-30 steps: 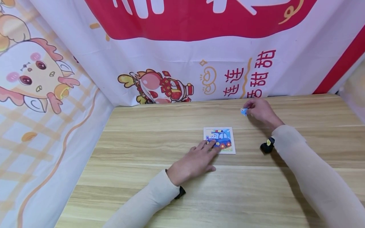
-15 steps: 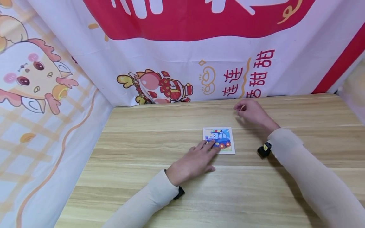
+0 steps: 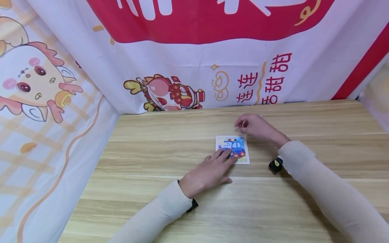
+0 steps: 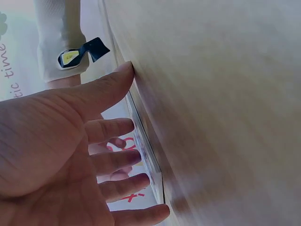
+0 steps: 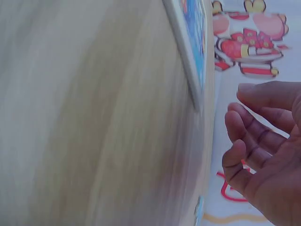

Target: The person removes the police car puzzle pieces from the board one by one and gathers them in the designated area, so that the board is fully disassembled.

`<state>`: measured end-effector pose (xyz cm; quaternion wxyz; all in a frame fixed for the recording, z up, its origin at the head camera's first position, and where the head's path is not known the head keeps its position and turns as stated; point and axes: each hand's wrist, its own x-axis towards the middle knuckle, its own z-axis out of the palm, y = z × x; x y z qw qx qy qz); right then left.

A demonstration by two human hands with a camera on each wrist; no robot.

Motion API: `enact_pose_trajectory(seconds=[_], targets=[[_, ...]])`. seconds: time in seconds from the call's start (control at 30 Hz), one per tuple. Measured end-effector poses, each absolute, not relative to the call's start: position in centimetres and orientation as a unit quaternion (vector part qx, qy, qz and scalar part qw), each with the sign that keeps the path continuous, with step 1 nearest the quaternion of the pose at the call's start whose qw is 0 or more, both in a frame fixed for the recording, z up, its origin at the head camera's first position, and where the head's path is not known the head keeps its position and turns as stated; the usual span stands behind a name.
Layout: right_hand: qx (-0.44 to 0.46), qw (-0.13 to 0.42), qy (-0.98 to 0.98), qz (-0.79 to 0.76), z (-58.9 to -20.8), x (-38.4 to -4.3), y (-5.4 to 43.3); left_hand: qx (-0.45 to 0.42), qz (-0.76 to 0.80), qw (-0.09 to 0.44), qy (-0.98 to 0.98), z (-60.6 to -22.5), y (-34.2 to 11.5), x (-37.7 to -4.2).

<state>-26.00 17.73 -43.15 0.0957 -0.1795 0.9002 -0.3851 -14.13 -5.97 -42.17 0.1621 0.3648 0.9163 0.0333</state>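
Observation:
A small square jigsaw puzzle [image 3: 238,144] with a blue cartoon car and a white border lies on the table. My left hand [image 3: 208,173] rests on its lower left part with fingers spread and fairly straight, covering part of the picture. In the left wrist view, the fingertips touch the puzzle's edge. Just beyond the puzzle's upper right corner, my right hand [image 3: 255,126] hovers with loosely bent fingers. Nothing shows between those fingers in the right wrist view. A light blue sliver, apparently a puzzle piece [image 5: 199,210], lies on the table near that hand.
The wood-grain table [image 3: 146,189] extends around both arms. A printed white and red cloth [image 3: 194,60] hangs along its back edge, and another patterned cloth [image 3: 54,148] borders the left side.
A second ago my right hand pinched a small blue puzzle piece near the back edge. It has let go and moved left and nearer, towards the puzzle. My left hand stays in place.

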Motion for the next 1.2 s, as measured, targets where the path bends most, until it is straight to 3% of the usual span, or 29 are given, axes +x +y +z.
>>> enact_pose_trajectory(seconds=[0.3,0.6,1.2], targets=[[-0.248,0.111,0.889,-0.369,-43.1,-25.4,15.6,0.366,0.034,0.168,0.915,-42.2,-5.4,-14.0],[-0.248,0.154,0.888,-0.356,-43.2,-25.3,14.3,0.378,0.029,0.162,0.911,-42.1,-5.2,-13.9],[-0.261,0.161,0.898,-0.314,-43.9,-25.5,13.3,0.373,0.022,0.168,0.912,-42.2,-5.0,-13.9]])
